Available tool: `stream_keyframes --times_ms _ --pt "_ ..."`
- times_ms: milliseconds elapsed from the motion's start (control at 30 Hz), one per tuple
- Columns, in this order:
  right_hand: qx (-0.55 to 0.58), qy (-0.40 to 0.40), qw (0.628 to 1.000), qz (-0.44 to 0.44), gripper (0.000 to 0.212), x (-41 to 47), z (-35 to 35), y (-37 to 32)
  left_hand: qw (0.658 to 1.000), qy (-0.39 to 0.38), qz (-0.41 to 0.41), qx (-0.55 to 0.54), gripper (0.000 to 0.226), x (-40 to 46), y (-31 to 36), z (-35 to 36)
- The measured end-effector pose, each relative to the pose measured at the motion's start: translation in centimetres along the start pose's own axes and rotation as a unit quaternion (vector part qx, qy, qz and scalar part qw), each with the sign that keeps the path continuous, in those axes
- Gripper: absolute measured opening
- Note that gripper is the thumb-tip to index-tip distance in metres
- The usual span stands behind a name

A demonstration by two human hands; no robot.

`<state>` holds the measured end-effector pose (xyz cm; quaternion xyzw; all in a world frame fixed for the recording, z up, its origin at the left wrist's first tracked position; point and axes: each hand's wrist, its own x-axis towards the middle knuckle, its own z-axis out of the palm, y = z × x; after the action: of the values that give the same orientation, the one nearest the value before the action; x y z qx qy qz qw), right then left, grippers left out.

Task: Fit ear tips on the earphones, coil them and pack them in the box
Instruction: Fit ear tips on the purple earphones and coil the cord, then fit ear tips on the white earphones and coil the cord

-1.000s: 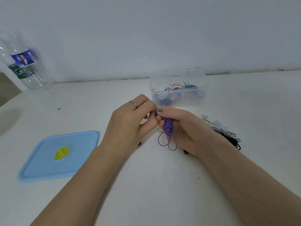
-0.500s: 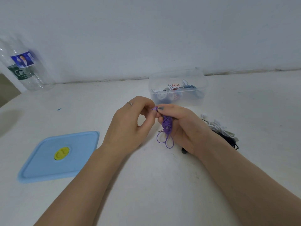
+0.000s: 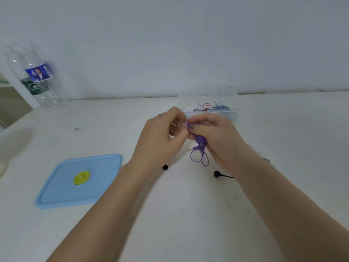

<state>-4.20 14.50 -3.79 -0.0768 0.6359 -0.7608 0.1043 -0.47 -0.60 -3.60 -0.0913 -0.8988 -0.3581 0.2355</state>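
Both hands together: right hand [image 3: 217, 137] grips coiled purple earphones [image 3: 200, 146]. Left hand [image 3: 160, 137] pinches their purple end, clear box [image 3: 207, 103] just behind

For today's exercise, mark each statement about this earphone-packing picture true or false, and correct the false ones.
1. The right hand holds a coiled bundle of purple earphone cable. True.
2. The light blue plastic lid with a yellow centre is fitted on the clear plastic box. False: the lid lies flat on the white table, off to the left of the box.
3. The clear plastic box already holds earphones. True.
4. The clear plastic water bottle stands at the far right. False: it stands at the far left, by the wall.
5. The left hand rests idle on the table. False: its fingertips meet the right hand's at the purple earphones.
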Motion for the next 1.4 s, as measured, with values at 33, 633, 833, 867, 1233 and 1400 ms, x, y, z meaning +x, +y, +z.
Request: stream_keyframes --times_ms 33,633,833,867,1233,1400 --pt "-0.013 0.004 1.000 -0.011 0.018 0.2 -0.1 -0.9 1.000 -0.018 -0.014 -0.008 0.004 0.6 0.5 -0.4" --pt "-0.452 -0.041 0.887 0.085 0.031 10.1 -2.2 -8.0 0.981 -0.138 -0.122 0.065 0.033 9.4 2.1 0.9" --pt "-0.529 0.026 0.847 -0.047 0.024 7.2 -2.5 -10.5 0.985 -0.123 -0.073 0.100 0.025 8.1 3.3 0.9" --pt "-0.533 0.022 0.845 -0.039 0.022 6.6 -2.8 -10.8 0.986 -0.117 -0.061 0.100 0.023 7.8 3.4 0.9" --pt "-0.661 -0.170 0.708 0.181 0.027 -1.1 -7.0 -8.6 0.927 -0.361 -0.089 0.044 0.022 0.5 5.7 3.0" --pt "-0.633 -0.116 0.751 0.148 0.014 -2.1 -8.1 -7.3 0.931 -0.357 -0.050 0.059 0.037 -1.2 5.9 3.7"
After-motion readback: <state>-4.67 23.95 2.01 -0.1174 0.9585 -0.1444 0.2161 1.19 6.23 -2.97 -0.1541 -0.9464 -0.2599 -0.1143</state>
